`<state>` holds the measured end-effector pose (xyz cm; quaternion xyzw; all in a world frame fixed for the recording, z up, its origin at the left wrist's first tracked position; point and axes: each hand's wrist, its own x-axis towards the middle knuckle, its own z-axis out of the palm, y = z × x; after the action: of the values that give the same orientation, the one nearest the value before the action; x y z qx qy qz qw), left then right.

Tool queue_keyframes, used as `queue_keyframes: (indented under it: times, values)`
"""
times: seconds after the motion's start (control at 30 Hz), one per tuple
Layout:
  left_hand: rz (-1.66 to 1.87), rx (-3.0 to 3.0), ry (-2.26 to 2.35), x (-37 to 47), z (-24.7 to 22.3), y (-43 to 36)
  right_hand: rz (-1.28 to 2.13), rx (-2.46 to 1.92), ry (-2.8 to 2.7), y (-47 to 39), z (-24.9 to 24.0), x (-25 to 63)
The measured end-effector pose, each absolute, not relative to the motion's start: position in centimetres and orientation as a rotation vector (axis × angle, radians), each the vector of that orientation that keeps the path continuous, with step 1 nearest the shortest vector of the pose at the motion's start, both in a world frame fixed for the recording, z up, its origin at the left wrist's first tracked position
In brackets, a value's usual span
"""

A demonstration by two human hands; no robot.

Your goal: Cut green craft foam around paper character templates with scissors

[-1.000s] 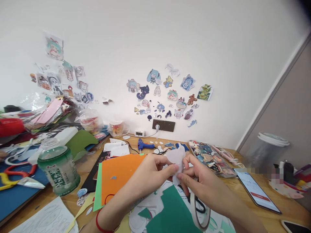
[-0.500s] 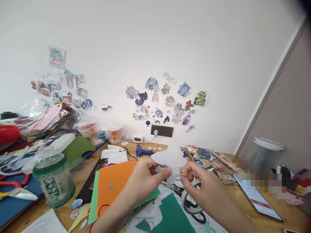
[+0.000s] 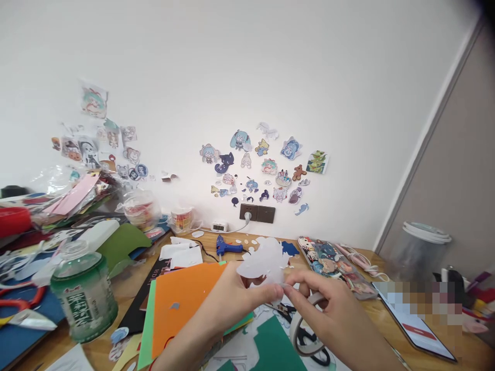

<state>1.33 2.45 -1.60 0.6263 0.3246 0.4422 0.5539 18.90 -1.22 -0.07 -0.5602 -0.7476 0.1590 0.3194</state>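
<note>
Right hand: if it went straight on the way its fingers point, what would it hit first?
Likely the left hand, at its thumb tip, or else the white paper cutout it holds; depth there is hard to judge.

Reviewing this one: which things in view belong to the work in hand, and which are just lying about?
In use, judging by the hands:
White paper cutout, in the left hand
Tape roll, at the right hand

Apparently lying about:
Blue glue gun
Orange sheet
Green jar
Phone
</note>
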Motion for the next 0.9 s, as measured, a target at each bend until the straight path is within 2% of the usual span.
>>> queue_keyframes:
  times: [0.23, 0.67, 0.77, 0.9]
  values:
    - [1.171, 1.511, 0.778, 2.4, -2.8, 2.6, 0.191, -1.532, -1.973, -0.9, -1.0, 18.7]
    - [1.085, 1.169, 0.673, 1.3, -2.0, 2.9, -0.672, -0.915, -1.977, -1.3, -1.5, 17.3]
    - [1.09, 1.136, 0.682, 0.9, -2.0, 3.6, -0.63, -0.899, -1.843, -2.0, -0.9, 17.7]
    - [1.068, 1.143, 0.714, 0.8, -2.1, 3.8, -0.266, -0.994, -1.841, -2.3, -0.5, 18.1]
